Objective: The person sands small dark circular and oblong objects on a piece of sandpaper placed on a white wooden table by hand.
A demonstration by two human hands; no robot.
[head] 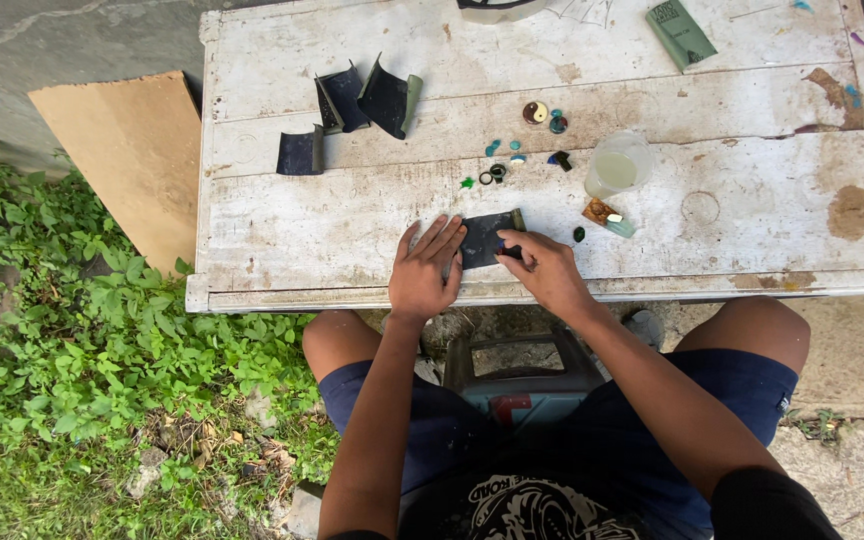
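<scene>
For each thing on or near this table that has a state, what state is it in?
Dark sheet: flat, pinned under left hand.
Small dark piece: pinched in right hand, on the sheet.
Plastic cup: upright, holding pale liquid.
Spare dark sheets: curled, untouched.
Green booklet: closed, flat.

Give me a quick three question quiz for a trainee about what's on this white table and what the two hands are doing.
1. True or false: the left hand lies flat, pressing down the dark sandpaper sheet.
2. What does the right hand pinch against that sheet: A) a small dark piece, B) the clear plastic cup, C) the green booklet?
3. Fill in: the clear plastic cup holds a pale ___ liquid.

Key
1. True; its fingers spread over the sheet's left edge.
2. A; the small dark piece sits at the fingertips, while the green booklet lies far off on the white wooden table.
3. Yellowish.
</scene>
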